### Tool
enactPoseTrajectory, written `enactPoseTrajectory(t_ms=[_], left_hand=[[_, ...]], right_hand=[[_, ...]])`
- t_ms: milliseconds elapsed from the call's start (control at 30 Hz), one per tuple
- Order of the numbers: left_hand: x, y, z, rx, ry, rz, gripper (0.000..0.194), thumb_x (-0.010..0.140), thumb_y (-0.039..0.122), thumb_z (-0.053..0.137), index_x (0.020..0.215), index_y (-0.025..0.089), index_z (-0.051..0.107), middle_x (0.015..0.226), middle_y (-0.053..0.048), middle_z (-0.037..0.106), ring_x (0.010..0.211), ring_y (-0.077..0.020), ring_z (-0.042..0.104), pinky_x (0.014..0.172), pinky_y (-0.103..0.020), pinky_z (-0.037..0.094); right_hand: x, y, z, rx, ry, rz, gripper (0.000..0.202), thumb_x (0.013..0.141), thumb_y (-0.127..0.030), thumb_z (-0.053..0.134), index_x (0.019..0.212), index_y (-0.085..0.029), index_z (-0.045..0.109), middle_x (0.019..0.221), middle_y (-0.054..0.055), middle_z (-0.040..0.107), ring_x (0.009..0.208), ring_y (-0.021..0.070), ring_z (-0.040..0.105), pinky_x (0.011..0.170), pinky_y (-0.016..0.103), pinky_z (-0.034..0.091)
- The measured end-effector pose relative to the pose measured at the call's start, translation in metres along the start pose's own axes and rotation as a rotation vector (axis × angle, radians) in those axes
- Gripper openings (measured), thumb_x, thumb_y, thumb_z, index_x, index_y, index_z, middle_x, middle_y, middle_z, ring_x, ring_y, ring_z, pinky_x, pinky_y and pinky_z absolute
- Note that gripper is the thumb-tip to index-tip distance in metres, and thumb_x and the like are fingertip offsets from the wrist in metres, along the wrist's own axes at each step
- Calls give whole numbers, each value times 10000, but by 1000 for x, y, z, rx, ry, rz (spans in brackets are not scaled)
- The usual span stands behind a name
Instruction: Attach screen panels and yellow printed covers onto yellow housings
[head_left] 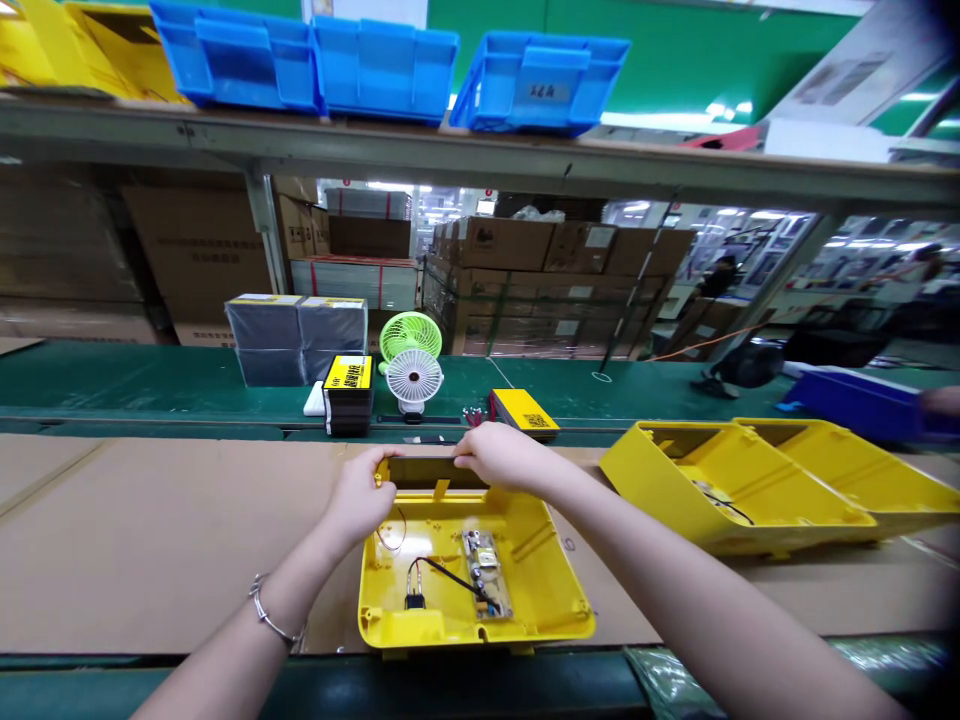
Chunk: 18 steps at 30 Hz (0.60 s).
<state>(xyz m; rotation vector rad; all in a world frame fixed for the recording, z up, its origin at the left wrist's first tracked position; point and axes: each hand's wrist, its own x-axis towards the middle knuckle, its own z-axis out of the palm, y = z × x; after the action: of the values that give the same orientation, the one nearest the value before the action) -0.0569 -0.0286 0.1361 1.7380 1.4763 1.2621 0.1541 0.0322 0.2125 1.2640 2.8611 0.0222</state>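
Note:
A yellow plastic housing [442, 627] lies open side up on the cardboard in front of me, with a circuit board [486, 575] and a black connector with wires [415, 600] inside. At its far edge, a dark flat strip [427, 472] spans between my hands. My left hand [367, 490] pinches the strip's left end, with a small yellow-orange piece by the fingertips. The fingers of my right hand [487, 455] are closed on the strip's right part. A thin wire loops down below my left hand.
Two yellow housings [750, 490] stand to the right. Beyond the cardboard are fans [414, 378], a black-and-yellow stack [349, 395], a yellow box [525, 410] and grey boxes [266, 340]. Blue bins [540, 85] sit on an overhead shelf. A person's hand [941, 400] shows beside a dark blue bin [855, 402].

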Motion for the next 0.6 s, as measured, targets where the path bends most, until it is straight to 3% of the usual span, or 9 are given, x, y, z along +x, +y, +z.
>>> enactPoseTrajectory(t_ms=[267, 600], left_hand=[[1, -4, 1, -3, 8, -23, 472, 598, 35, 461, 994, 204, 654, 1059, -48, 658, 1013, -199, 581, 936, -339, 428], [3, -1, -6, -165, -32, -94, 412, 649, 84, 457, 984, 196, 669, 1085, -56, 659, 1017, -206, 590, 924, -347, 444]], right_hand=[[10, 3, 22, 12, 80, 86, 113, 699, -329, 661, 720, -218, 672, 709, 41, 681, 660, 206, 605, 546, 252, 372], [-5, -2, 29, -1, 209, 30, 107, 777, -304, 621, 762, -200, 645, 796, 29, 641, 726, 176, 572, 603, 249, 353]])
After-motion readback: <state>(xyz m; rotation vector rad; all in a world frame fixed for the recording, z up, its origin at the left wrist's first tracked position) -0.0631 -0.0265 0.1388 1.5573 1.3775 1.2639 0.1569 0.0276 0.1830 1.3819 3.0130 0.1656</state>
